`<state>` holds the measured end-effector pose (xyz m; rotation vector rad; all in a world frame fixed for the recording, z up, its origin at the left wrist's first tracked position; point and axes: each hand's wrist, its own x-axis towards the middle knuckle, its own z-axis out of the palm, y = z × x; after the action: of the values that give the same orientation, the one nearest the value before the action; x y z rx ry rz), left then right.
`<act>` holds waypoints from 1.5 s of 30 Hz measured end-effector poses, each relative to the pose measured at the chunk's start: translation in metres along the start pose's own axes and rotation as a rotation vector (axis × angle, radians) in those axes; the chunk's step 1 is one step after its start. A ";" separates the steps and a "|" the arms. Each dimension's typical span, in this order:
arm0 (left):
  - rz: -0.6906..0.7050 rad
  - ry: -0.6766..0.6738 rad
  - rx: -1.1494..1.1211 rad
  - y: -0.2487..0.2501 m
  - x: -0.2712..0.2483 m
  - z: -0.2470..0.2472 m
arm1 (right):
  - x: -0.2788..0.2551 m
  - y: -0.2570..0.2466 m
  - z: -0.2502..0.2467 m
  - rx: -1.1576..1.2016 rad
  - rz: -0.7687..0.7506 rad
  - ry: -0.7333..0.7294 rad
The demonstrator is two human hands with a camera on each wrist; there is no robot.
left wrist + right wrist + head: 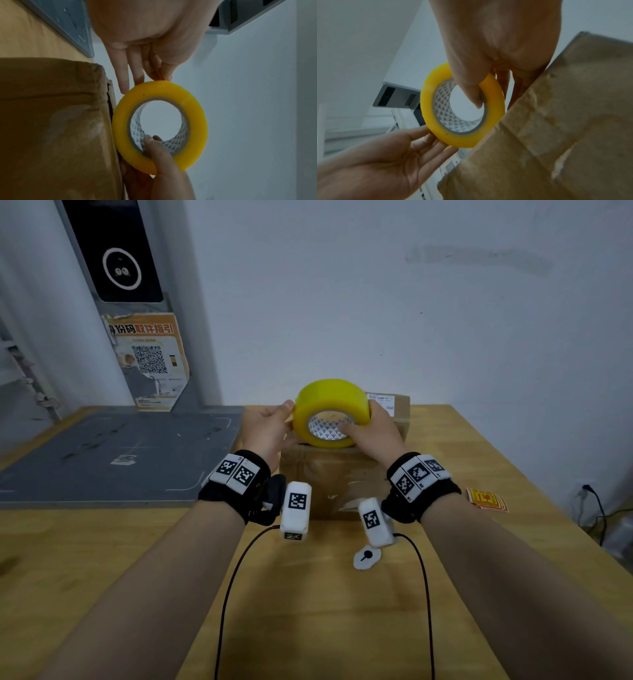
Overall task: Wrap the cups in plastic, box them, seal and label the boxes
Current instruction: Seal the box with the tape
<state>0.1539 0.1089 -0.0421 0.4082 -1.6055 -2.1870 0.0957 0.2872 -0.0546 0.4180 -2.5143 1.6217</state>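
A yellow roll of packing tape point(330, 402) stands on edge on top of a brown cardboard box point(329, 484) in the middle of the table. My right hand point(373, 429) grips the roll, thumb inside the patterned core and fingers round its outer face. My left hand point(267, 429) touches the roll's left side with nearly straight fingers. The left wrist view shows the tape roll point(197, 121) against the box point(51, 128) edge. The right wrist view shows the roll point(428, 108), my left hand point(385, 155) and the creased box point(556, 135). No cups are visible.
A second cardboard box point(399, 419) with a white label stands behind the first, against the wall. A grey mat point(113, 453) covers the table's left side. Red and yellow stickers point(486, 499) lie at the right. A kiosk with a QR poster point(150, 361) stands at back left.
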 end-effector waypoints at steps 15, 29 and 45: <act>0.031 -0.077 0.060 0.009 0.004 0.018 | 0.013 -0.024 -0.032 -0.029 0.037 0.216; -0.121 -0.150 0.074 0.003 0.005 0.007 | 0.012 0.014 -0.020 -0.081 0.080 0.180; 0.195 0.027 -0.001 0.029 -0.020 -0.001 | 0.008 0.003 -0.011 -0.245 0.120 0.177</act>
<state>0.1760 0.1101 -0.0143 0.2681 -1.5603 -2.0279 0.0866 0.2968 -0.0505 0.0942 -2.5985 1.2973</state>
